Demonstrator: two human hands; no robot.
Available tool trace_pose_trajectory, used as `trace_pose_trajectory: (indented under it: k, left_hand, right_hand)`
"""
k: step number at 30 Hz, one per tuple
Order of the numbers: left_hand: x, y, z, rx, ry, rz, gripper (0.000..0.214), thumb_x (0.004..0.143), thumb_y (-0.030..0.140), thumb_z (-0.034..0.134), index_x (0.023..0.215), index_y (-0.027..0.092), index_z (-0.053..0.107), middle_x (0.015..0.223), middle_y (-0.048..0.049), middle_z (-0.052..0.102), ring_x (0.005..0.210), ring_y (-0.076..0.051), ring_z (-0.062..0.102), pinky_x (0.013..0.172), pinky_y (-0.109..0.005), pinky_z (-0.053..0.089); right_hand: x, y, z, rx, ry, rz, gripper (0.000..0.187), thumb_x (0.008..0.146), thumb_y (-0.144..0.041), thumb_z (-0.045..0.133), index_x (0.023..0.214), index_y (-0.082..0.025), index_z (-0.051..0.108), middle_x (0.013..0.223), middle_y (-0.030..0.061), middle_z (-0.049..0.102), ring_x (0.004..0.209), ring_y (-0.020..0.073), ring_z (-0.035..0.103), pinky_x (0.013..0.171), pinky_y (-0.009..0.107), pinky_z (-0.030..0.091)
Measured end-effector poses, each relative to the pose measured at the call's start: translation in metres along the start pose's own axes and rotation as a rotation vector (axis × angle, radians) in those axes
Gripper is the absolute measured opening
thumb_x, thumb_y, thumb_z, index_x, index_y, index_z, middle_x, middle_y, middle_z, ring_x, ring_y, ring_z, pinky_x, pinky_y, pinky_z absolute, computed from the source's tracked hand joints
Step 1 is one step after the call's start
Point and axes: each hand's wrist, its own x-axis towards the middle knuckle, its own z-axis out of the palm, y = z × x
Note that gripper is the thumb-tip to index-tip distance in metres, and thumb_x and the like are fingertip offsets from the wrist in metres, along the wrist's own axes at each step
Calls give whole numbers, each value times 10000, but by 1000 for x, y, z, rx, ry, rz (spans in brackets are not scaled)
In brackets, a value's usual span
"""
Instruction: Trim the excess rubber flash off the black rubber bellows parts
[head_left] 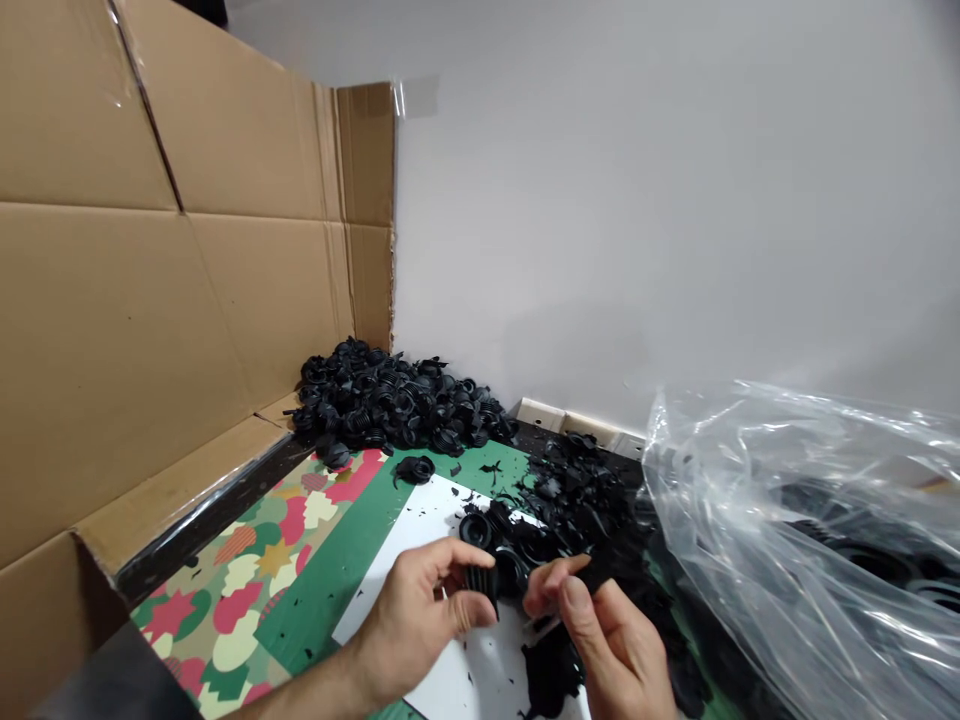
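My left hand (409,635) grips a black ribbed rubber bellows part (480,585) between thumb and fingers. My right hand (611,645) sits just to its right, its fingers pinching a black rubber piece (592,572) whose shape is partly hidden. A small pale sliver (544,626) shows beneath those fingers, too small to identify. Loose bellows parts (487,530) lie directly beyond my hands, and black rubber scraps (577,500) spread to the right. A large heap of similar bellows parts (394,400) sits farther ahead.
A white sheet (427,530) lies under my hands on a green patterned mat (255,590). Corrugated cardboard (165,280) walls the left side. A clear plastic bag (795,540) holding dark parts bulges at right. A white wall (600,200) stands behind.
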Motion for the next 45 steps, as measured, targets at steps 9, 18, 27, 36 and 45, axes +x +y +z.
trace_pose_trajectory:
  k: [9, 18, 27, 36, 45]
  left_hand:
    - [10, -9, -2, -377, -4, -316, 587, 675, 703, 624, 660, 124, 532, 491, -42, 650, 272, -57, 479, 299, -164, 110]
    - [9, -5, 2, -343, -107, -356, 668, 679, 777, 522, 667, 110, 553, 485, -40, 610, 263, -56, 443, 288, -174, 109]
    - [-1, 2, 2, 95, 79, 193, 464, 648, 323, 825, 1075, 239, 665, 1011, -30, 576, 696, -118, 525, 616, -214, 438]
    - [6, -4, 2, -54, 97, 277, 331, 575, 315, 869, 890, 261, 783, 794, -11, 634, 642, -127, 518, 593, -205, 431]
    - [6, -3, 0, -246, 100, 168, 244, 598, 261, 846, 825, 198, 780, 727, -5, 633, 632, -120, 550, 582, -188, 459]
  right_hand:
    - [-3, 13, 14, -85, -5, 49, 339, 773, -531, 630, 846, -209, 705, 797, 48, 713, 726, 223, 634, 651, 287, 470]
    - [-3, -3, 25, -143, -161, 30, 245, 800, -300, 578, 574, -206, 569, 566, -27, 559, 558, 150, 490, 554, 239, 357]
    - [3, 5, 18, -34, -59, 163, 244, 740, -405, 638, 660, -176, 613, 624, -10, 595, 611, 169, 489, 587, 266, 351]
    - [4, -11, 15, 99, -94, 216, 229, 704, -398, 675, 701, -174, 627, 571, -61, 414, 511, 109, 346, 489, 240, 264]
    - [6, -3, 25, 485, -184, 477, 488, 572, -561, 815, 641, -162, 544, 456, -135, 257, 416, 33, 156, 408, 190, 176]
